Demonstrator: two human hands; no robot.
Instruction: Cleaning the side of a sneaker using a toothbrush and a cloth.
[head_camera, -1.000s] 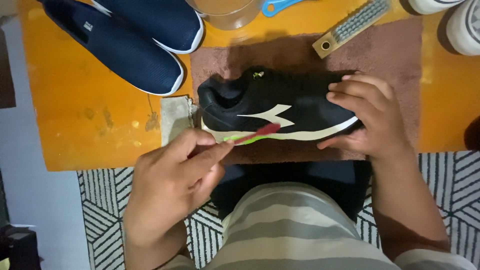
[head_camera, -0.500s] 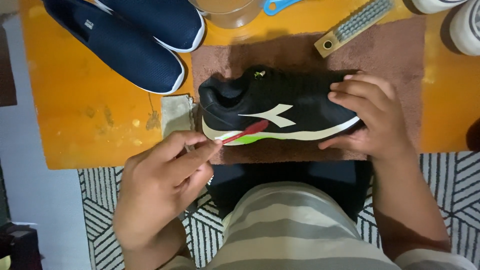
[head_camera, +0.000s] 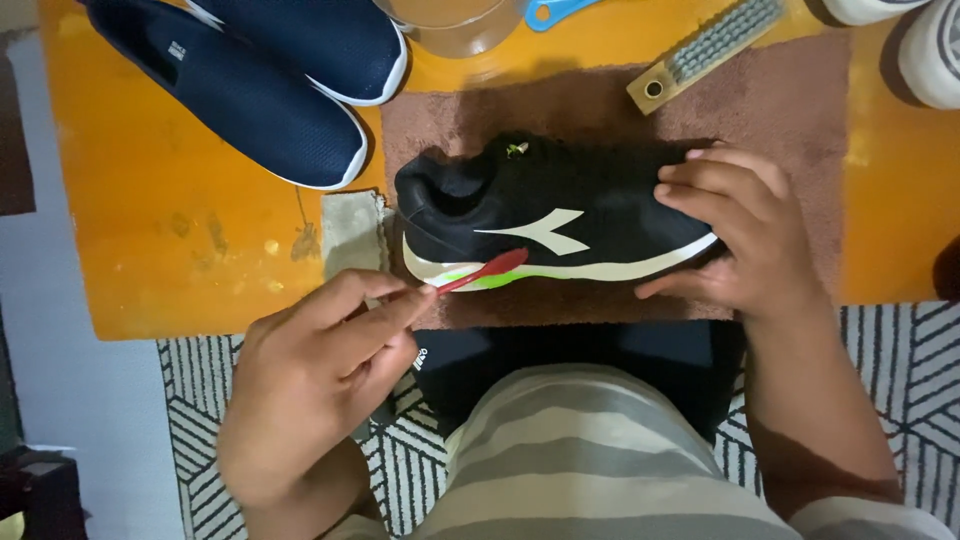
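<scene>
A black sneaker (head_camera: 540, 205) with a white side mark and a cream and green sole lies on its side on a brown towel (head_camera: 800, 130). My right hand (head_camera: 735, 235) grips its toe end and holds it down. My left hand (head_camera: 320, 380) pinches a red toothbrush (head_camera: 485, 270), whose head rests against the sole near the heel.
Two navy slip-on shoes (head_camera: 250, 85) lie at the back left of the orange table (head_camera: 170, 220). A wooden scrub brush (head_camera: 705, 50), a clear bowl (head_camera: 450, 25), a blue handle (head_camera: 555, 12) and white shoes (head_camera: 930, 50) sit along the back. A grey cloth (head_camera: 352, 235) lies beside the heel.
My left hand has shifted slightly left and down, drawing the toothbrush back along the sole toward the heel. My right hand and the sneaker stay put.
</scene>
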